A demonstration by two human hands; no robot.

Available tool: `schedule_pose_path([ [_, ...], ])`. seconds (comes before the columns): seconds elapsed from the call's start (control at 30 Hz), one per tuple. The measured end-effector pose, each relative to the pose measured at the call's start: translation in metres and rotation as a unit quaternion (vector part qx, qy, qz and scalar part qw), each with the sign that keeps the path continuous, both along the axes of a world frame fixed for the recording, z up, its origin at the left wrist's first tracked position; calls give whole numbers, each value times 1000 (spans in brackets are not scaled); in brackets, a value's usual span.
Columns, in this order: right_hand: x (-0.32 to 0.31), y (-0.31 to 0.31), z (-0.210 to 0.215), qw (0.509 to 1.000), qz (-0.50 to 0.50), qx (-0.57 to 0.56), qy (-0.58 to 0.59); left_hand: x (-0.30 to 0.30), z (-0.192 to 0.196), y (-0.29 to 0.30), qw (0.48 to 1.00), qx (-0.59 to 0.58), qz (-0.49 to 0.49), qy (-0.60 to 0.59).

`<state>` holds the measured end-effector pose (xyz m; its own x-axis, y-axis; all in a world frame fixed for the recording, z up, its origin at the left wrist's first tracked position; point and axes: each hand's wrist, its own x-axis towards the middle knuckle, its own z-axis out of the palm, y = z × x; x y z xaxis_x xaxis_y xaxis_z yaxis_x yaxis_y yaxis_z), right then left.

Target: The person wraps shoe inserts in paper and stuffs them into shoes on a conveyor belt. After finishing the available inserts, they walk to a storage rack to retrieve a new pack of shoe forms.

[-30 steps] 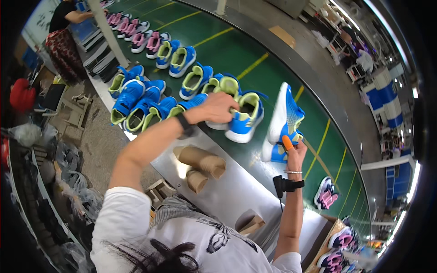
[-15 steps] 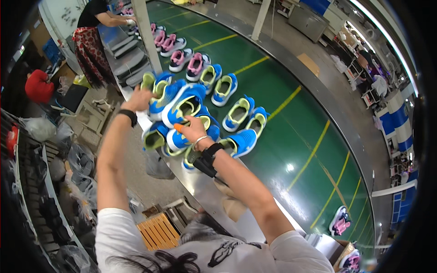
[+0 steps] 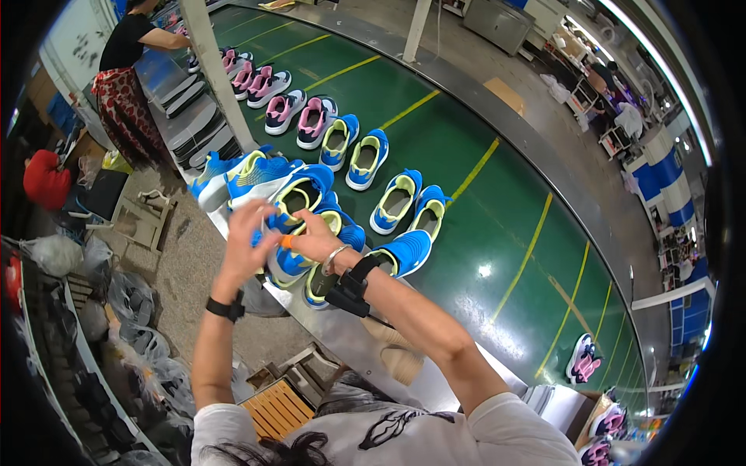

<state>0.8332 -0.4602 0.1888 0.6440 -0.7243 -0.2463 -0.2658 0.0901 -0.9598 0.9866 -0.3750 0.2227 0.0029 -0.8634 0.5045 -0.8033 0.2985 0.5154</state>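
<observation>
Several blue shoes with lime linings and white soles lie heaped on the metal edge in front of me, among them an upper blue shoe [image 3: 305,189]. My right hand [image 3: 315,239], with an orange cover on one digit, pinches the edge of a blue shoe [image 3: 330,221] in the heap. Close beside it, my left hand [image 3: 250,239] is raised at the near side of the pile, its fingers smeared by motion. A bit of blue shows by its fingers, but what it belongs to is unclear. Two blue shoes [image 3: 239,180] lean together at the heap's left end.
A green conveyor belt [image 3: 497,256] with yellow lines carries paired blue shoes [image 3: 395,200] and pink-and-navy shoes [image 3: 315,123]. A metal post [image 3: 214,74] rises beyond the pile. Flat grey insoles [image 3: 194,128] lie stacked near another person [image 3: 128,85]. Below stands a slatted wooden stool [image 3: 278,408].
My left hand has left the shoes at the far left and come back toward my right hand. The shoes it was touching now rest at the heap's left end. My view has shifted slightly.
</observation>
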Motion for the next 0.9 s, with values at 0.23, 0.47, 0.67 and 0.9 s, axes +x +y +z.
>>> schedule_pose_path([
  [0.23, -48, 26, 21, 981, -2, -185, -62, -2, -30, -4, 993, 71, -5, 93],
  [0.47, -141, 63, 11, 852, 73, -371, 361, -15, -4, -20, 999, 27, -7, -32],
  [0.67, -151, 48, -70, 791, 127, -460, 383, -15, -12, -42, 991, 119, -24, -54],
  [0.9, -147, 45, -41, 825, 131, -442, 326, -31, 0, -66, 952, 94, -45, -289],
])
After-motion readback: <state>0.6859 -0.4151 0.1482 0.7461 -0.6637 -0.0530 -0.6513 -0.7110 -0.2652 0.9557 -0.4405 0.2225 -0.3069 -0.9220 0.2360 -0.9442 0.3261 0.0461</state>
